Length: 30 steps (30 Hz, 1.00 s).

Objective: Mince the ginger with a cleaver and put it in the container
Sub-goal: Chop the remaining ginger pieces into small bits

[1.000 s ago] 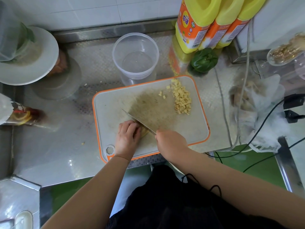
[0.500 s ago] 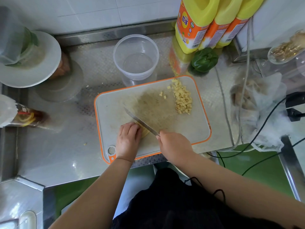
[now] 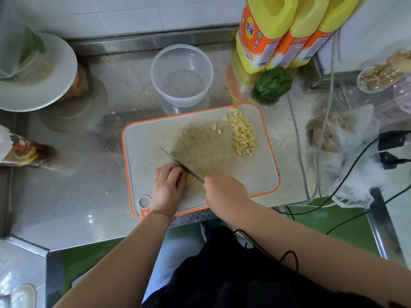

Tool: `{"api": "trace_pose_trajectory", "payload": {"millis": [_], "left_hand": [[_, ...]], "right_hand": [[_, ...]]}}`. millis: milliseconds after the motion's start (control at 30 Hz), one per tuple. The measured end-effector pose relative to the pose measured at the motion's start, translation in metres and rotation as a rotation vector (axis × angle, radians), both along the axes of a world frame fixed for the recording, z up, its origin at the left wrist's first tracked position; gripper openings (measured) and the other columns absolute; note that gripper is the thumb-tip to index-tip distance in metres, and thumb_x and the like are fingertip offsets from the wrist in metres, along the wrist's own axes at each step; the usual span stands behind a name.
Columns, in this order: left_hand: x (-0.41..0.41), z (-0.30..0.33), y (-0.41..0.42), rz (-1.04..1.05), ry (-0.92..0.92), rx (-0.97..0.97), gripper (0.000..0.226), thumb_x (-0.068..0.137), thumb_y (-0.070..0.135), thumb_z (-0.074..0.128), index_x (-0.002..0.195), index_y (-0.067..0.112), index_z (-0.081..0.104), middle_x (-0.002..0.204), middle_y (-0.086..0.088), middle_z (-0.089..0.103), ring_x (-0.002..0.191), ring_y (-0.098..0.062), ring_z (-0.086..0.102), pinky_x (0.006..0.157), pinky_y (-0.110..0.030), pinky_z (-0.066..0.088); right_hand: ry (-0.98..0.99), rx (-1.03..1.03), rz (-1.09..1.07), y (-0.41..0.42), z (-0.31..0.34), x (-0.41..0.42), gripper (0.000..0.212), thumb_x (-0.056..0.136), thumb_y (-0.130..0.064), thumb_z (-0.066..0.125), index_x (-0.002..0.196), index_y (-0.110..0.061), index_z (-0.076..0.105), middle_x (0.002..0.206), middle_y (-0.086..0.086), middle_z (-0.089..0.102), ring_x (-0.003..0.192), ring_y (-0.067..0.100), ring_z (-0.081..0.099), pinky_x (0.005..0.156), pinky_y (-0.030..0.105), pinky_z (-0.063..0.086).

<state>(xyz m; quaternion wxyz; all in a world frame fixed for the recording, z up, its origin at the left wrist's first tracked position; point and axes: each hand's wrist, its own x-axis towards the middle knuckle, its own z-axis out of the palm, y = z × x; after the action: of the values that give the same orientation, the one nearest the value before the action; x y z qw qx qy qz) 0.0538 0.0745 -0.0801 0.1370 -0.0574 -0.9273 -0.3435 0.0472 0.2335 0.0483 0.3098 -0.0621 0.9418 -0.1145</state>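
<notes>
A white cutting board (image 3: 155, 138) with an orange rim is laid on a steel counter (image 3: 66, 207). The left hand (image 3: 167, 188) is pressed palm-down on the near part of the board, its fingers (image 3: 171, 173) curled under so that the knuckles face the blade. A piece of ginger (image 3: 191, 180) is pinned beneath those fingers; only a pale yellow edge of it is seen, just right of the fingertips and touching the blade's side.

The right hand (image 3: 224, 188) is closed in a full fist around the handle of the cleaver (image 3: 181, 164); the handle itself is hidden inside the grip. The blade is seen edge-on as a thin line, running from the right hand's knuckles away and to the left, past the left fingertips. Whether the edge is resting on the board or lifted slightly cannot be told.

A heap of diced ginger (image 3: 242, 135) is gathered well beyond the right hand's fingers, toward the far right corner of the board, with a few loose cubes scattered just to its left. A brownish stained patch is seen on the board between that heap and the blade.

A clear plastic container (image 3: 182, 73) is stood upright on the counter beyond the board's far edge, well ahead of both hands. Nothing is seen inside it.
</notes>
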Motion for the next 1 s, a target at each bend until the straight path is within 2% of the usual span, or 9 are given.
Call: {"api": "trace_pose_trajectory", "payload": {"millis": [67, 200, 300, 400, 533, 633, 767, 900, 1000], "left_hand": [[0.001, -0.001, 0.0, -0.008, 0.009, 0.006, 0.016, 0.092, 0.014, 0.057, 0.092, 0.001, 0.067, 0.096, -0.013, 0.061, 0.091, -0.027, 0.052, 0.084, -0.03, 0.044], [0.001, -0.001, 0.0, -0.003, 0.019, 0.011, 0.015, 0.092, 0.014, 0.057, 0.092, 0.003, 0.066, 0.096, -0.012, 0.061, 0.091, -0.028, 0.053, 0.083, -0.032, 0.046], [0.002, 0.002, 0.001, -0.001, 0.029, 0.008, 0.013, 0.092, 0.013, 0.058, 0.091, 0.003, 0.066, 0.096, -0.012, 0.062, 0.092, -0.026, 0.053, 0.084, -0.031, 0.046], [0.005, 0.006, 0.003, 0.043, -0.012, 0.022, 0.015, 0.091, 0.015, 0.057, 0.088, 0.004, 0.066, 0.095, -0.01, 0.062, 0.093, -0.025, 0.053, 0.083, -0.031, 0.046], [0.007, 0.012, 0.003, 0.071, -0.044, 0.03, 0.017, 0.09, 0.017, 0.055, 0.088, 0.003, 0.065, 0.094, -0.01, 0.062, 0.092, -0.025, 0.05, 0.086, -0.026, 0.04], [0.006, 0.015, 0.003, 0.044, -0.045, 0.017, 0.017, 0.09, 0.016, 0.054, 0.087, 0.002, 0.063, 0.094, -0.012, 0.06, 0.09, -0.024, 0.048, 0.083, -0.024, 0.038], [0.004, 0.014, 0.002, 0.025, -0.026, 0.003, 0.018, 0.09, 0.015, 0.053, 0.088, 0.001, 0.065, 0.093, -0.013, 0.061, 0.088, -0.025, 0.048, 0.08, -0.029, 0.042], [0.006, 0.012, 0.005, 0.039, -0.005, -0.001, 0.02, 0.092, 0.013, 0.051, 0.088, 0.0, 0.066, 0.094, -0.014, 0.061, 0.089, -0.025, 0.049, 0.083, -0.026, 0.04], [0.006, 0.008, 0.005, 0.041, 0.001, 0.004, 0.02, 0.092, 0.013, 0.051, 0.09, 0.0, 0.066, 0.095, -0.014, 0.062, 0.09, -0.026, 0.051, 0.085, -0.028, 0.042]], "right_hand": [[-0.009, -0.006, -0.016, 0.0, -0.005, 0.0, 0.017, 0.095, -0.003, 0.045, 0.106, -0.008, 0.058, 0.091, 0.008, 0.061, 0.083, 0.028, 0.058, 0.063, 0.033, 0.039], [0.003, -0.024, -0.057, 0.001, -0.022, 0.008, 0.014, 0.098, -0.011, 0.044, 0.107, -0.007, 0.055, 0.092, 0.011, 0.063, 0.085, 0.03, 0.062, 0.061, 0.033, 0.04], [0.045, -0.054, -0.042, 0.003, -0.031, 0.01, 0.021, 0.101, -0.019, 0.04, 0.108, -0.005, 0.054, 0.093, 0.014, 0.066, 0.087, 0.033, 0.064, 0.06, 0.032, 0.036], [0.056, -0.104, -0.062, 0.01, -0.028, 0.007, 0.031, 0.102, -0.029, 0.036, 0.102, -0.005, 0.056, 0.089, 0.013, 0.064, 0.083, 0.032, 0.062, 0.06, 0.03, 0.032], [0.08, -0.14, -0.075, 0.013, -0.022, 0.008, 0.033, 0.102, -0.033, 0.036, 0.096, -0.007, 0.056, 0.084, 0.011, 0.062, 0.072, 0.03, 0.053, 0.06, 0.03, 0.031], [0.126, -0.141, -0.059, 0.009, -0.016, 0.015, 0.033, 0.102, -0.033, 0.034, 0.098, -0.008, 0.056, 0.083, 0.011, 0.062, 0.078, 0.032, 0.06, 0.059, 0.03, 0.033], [0.142, -0.112, -0.045, 0.005, -0.01, 0.018, 0.03, 0.103, -0.028, 0.034, 0.105, -0.009, 0.057, 0.093, 0.013, 0.064, 0.086, 0.033, 0.062, 0.062, 0.031, 0.035], [0.098, -0.051, -0.057, -0.001, -0.01, 0.017, 0.018, 0.1, -0.017, 0.041, 0.106, -0.01, 0.057, 0.095, 0.011, 0.064, 0.089, 0.032, 0.062, 0.064, 0.032, 0.037], [0.033, -0.014, -0.067, -0.006, -0.007, 0.01, 0.018, 0.098, -0.01, 0.044, 0.109, -0.009, 0.058, 0.099, 0.011, 0.064, 0.093, 0.032, 0.062, 0.066, 0.033, 0.039]]}}
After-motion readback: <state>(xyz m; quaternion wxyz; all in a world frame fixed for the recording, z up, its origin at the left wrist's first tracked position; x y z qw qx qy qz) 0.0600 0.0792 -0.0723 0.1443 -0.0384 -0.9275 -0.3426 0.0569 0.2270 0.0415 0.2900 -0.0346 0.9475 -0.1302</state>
